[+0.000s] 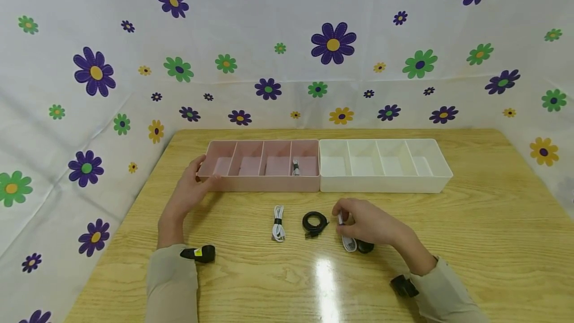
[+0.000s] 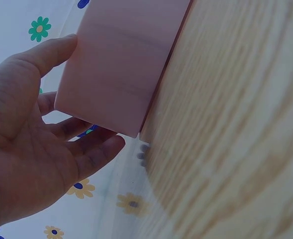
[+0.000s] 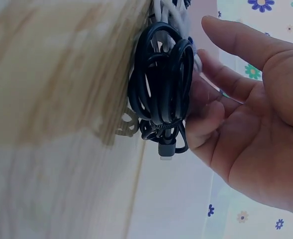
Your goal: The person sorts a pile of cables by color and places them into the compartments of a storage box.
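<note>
My left hand (image 1: 188, 191) holds the left end of a pink divided storage box (image 1: 264, 184). In the left wrist view its thumb touches the box's upper edge, and the fingers curl by the end wall. Over a bundled white cable (image 1: 349, 244) is my right hand (image 1: 369, 221), thumb and fingers apart on either side of it. Right beside that cable lies a coiled black cable (image 3: 161, 74), partly under the hand in the head view. Further left on the table are a round black cable coil (image 1: 315, 224) and a white cable (image 1: 278, 224) with a black tie.
A white divided box (image 1: 381, 184) stands end to end with the pink one. The pink box's rightmost compartment contains a small white cable bundle (image 1: 296, 167) with a dark band. Behind the wooden table (image 1: 251, 283) hangs a flowered cloth (image 1: 287, 24).
</note>
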Motion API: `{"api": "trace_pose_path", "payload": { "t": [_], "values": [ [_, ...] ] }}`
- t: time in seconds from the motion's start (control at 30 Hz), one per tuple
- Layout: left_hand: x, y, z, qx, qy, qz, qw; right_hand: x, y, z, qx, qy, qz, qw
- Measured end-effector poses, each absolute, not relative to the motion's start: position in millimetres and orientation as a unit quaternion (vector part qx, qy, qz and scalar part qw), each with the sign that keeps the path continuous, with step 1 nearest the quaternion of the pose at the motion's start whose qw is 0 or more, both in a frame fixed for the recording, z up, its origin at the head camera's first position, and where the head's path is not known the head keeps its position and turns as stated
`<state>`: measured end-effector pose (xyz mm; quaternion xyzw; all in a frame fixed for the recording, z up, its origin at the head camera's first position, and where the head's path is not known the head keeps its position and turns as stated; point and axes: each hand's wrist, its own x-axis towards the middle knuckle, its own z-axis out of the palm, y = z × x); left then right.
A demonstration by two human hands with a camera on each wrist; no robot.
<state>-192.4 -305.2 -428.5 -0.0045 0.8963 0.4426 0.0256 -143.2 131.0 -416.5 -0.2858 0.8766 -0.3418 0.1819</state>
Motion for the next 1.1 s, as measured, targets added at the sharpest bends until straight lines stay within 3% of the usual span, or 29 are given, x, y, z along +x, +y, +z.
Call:
{"api": "trace_pose_path", "payload": {
  "t": [0.33, 0.87, 1.1],
  "values": [
    [-192.4, -303.5, -427.7, -0.008, 0.897, 0.441, 0.029, -140.9, 132.4, -417.0, -0.293, 0.873, -0.369, 0.126],
    [-192.2, -305.0, -428.8, -0.006, 0.895, 0.446, 0.024, -145.5, 134.7, -416.2, -0.235, 0.820, -0.496, 0.166],
    [-192.6, -305.2, -429.2, -0.004, 0.896, 0.444, 0.022, -145.8, 135.2, -414.7, -0.212, 0.811, -0.524, 0.150]
  ]
}}
